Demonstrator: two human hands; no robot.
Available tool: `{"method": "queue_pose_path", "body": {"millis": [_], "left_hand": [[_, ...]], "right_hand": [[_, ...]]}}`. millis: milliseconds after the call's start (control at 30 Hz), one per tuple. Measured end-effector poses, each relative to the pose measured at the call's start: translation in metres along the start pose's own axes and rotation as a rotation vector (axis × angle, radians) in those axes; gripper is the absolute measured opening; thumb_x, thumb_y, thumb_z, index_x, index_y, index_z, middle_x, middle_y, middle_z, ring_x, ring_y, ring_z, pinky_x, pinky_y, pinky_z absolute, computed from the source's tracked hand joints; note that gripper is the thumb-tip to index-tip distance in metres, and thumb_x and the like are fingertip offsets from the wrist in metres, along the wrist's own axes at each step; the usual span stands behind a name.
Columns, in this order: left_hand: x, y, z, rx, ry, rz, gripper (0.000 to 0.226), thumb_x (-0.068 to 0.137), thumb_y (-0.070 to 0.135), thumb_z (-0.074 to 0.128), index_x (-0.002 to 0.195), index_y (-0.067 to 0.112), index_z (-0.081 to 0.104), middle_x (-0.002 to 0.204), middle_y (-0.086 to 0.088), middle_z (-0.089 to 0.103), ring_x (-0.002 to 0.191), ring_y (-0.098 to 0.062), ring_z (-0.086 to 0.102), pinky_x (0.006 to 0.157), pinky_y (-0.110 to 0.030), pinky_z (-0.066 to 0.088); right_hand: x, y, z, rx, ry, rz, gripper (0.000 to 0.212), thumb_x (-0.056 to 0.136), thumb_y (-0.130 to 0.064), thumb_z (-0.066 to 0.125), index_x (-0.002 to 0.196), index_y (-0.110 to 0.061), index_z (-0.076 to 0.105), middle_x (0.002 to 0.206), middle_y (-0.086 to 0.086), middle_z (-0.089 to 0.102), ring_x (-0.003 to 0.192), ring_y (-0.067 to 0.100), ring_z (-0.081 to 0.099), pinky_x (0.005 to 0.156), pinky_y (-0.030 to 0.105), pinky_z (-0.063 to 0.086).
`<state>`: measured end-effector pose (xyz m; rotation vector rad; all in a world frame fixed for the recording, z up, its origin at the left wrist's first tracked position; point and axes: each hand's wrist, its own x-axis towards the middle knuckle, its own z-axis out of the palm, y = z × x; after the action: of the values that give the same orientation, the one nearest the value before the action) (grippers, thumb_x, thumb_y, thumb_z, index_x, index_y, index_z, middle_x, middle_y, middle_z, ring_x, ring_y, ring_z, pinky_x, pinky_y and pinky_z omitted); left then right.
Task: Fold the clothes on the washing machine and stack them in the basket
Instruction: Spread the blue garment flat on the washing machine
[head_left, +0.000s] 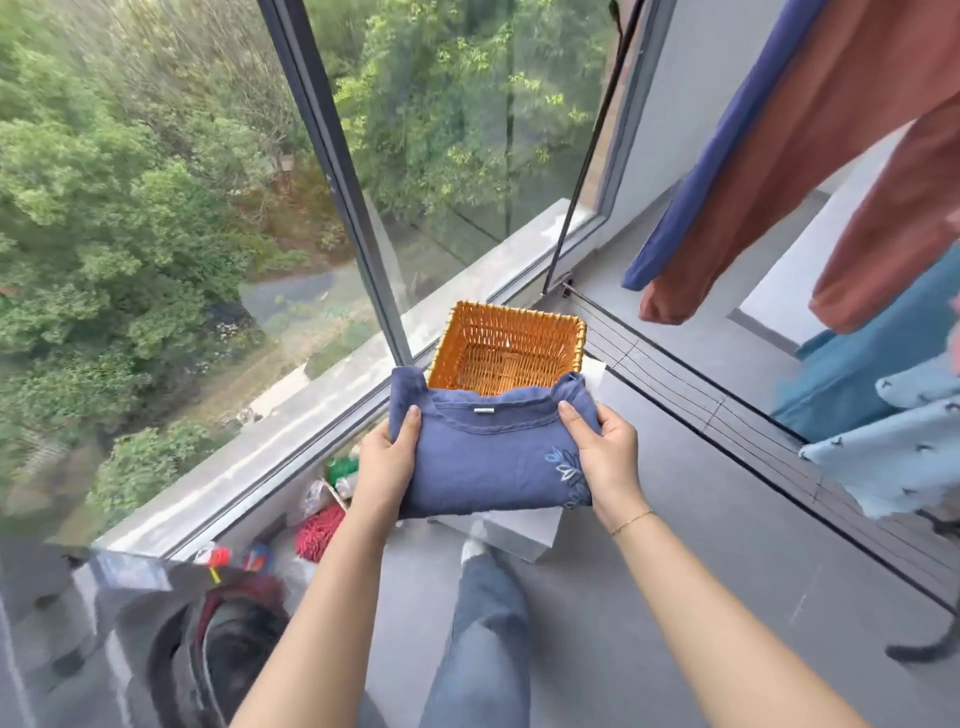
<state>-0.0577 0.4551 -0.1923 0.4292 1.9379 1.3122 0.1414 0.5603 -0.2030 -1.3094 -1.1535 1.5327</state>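
A folded blue top (488, 462) with pale leaf embroidery at its right corner is held flat in the air, just in front of an orange wicker basket (511, 325). My left hand (387, 465) grips the top's left edge, thumb on top. My right hand (605, 449) grips its right edge the same way. The basket sits by the window corner and nothing shows in the part I can see; its near side is hidden behind the top. The dark washing machine (130, 639) with its round door fills the bottom left.
Floor-to-ceiling windows (208, 208) run along the left. A white box (524, 527) stands on the grey floor under the top. Red, green and white clutter (322, 512) lies by the window. Rust, blue and light-blue garments (852, 156) hang at the right. My leg (480, 623) is below.
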Motion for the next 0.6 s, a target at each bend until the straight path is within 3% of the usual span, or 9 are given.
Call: {"method": "queue_pose_path", "body": {"millis": [200,300,433,500,600], "left_hand": [[0.128,0.012,0.039,0.118,-0.089,-0.04,0.03,0.098,0.036,0.051,0.091,0.011,0.067,0.097,-0.013,0.072,0.085,-0.019,0.067,0.075,-0.035,0.052],[0.178,0.013,0.059,0.186,-0.091,-0.048,0.031,0.098,0.038,0.05,0.089,0.012,0.066,0.092,-0.009,0.072,0.084,-0.019,0.067,0.078,-0.039,0.052],[0.255,-0.009,0.097,0.287,-0.135,-0.099,0.041,0.092,0.049,0.05,0.081,0.012,0.063,0.085,-0.006,0.071,0.083,-0.022,0.065,0.078,-0.041,0.05],[0.282,-0.019,0.116,0.362,-0.156,-0.087,0.035,0.096,0.044,0.048,0.083,0.014,0.062,0.091,-0.008,0.071,0.091,-0.026,0.065,0.083,-0.04,0.05],[0.321,-0.043,0.149,0.444,-0.142,-0.041,0.028,0.1,0.033,0.045,0.083,0.016,0.058,0.088,-0.007,0.065,0.094,-0.028,0.063,0.074,-0.034,0.043]], "right_hand": [[0.108,0.02,0.035,-0.133,0.117,0.002,0.008,0.089,-0.023,0.067,0.087,-0.016,0.068,0.079,0.0,0.07,0.071,0.012,0.061,0.069,0.035,0.051],[0.153,0.036,0.048,-0.189,0.16,0.002,0.006,0.09,-0.02,0.066,0.091,-0.014,0.068,0.077,-0.005,0.068,0.07,0.008,0.059,0.068,0.031,0.049],[0.219,0.079,0.056,-0.216,0.227,0.062,0.009,0.09,-0.019,0.065,0.096,-0.013,0.068,0.081,-0.004,0.068,0.074,0.009,0.059,0.073,0.034,0.051],[0.247,0.1,0.055,-0.239,0.233,0.105,0.012,0.09,-0.019,0.064,0.1,-0.013,0.068,0.088,-0.001,0.071,0.08,0.014,0.063,0.079,0.039,0.052],[0.29,0.131,0.05,-0.347,0.181,0.135,0.013,0.092,-0.019,0.061,0.104,-0.017,0.067,0.095,0.002,0.071,0.089,0.02,0.066,0.081,0.036,0.052]]}}
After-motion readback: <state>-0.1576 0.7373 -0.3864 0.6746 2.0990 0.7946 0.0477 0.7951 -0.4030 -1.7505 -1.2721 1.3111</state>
